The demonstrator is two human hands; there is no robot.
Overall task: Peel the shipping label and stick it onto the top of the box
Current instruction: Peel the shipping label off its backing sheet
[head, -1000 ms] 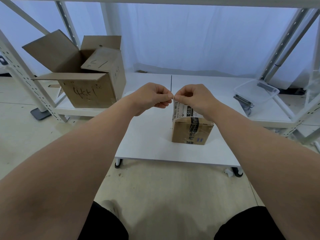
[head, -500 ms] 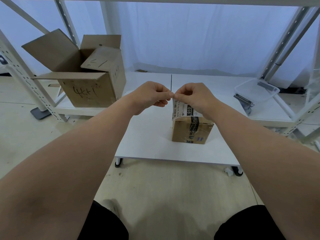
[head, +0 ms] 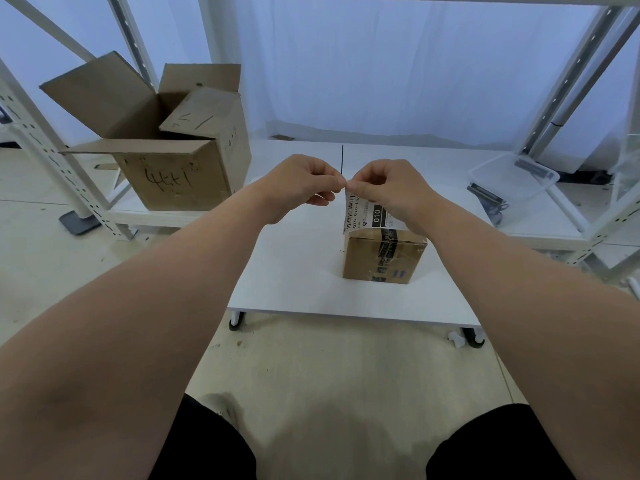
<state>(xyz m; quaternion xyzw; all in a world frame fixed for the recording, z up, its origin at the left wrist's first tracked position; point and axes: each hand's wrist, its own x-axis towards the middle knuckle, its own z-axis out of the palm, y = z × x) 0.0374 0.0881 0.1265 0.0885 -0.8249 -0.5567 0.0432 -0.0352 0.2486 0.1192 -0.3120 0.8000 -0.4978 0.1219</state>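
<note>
Left hand (head: 304, 181) and right hand (head: 388, 188), fingers curled, meet fingertip to fingertip and pinch the top corner of the label (head: 367, 214), which hangs above the box (head: 381, 254). The box stands at 5 o'clock from the hands, on a table (head: 294, 271). An open carton (head: 166, 143) sits at 10 o'clock, a clear tub (head: 512, 178) at 3 o'clock.

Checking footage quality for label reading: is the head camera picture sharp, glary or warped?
Head view: the white printed shipping label is sharp, "010" legible, finer print too small; the wide-angle lens splays the white metal shelf uprights outward; light is soft, without hard shadows.
</note>
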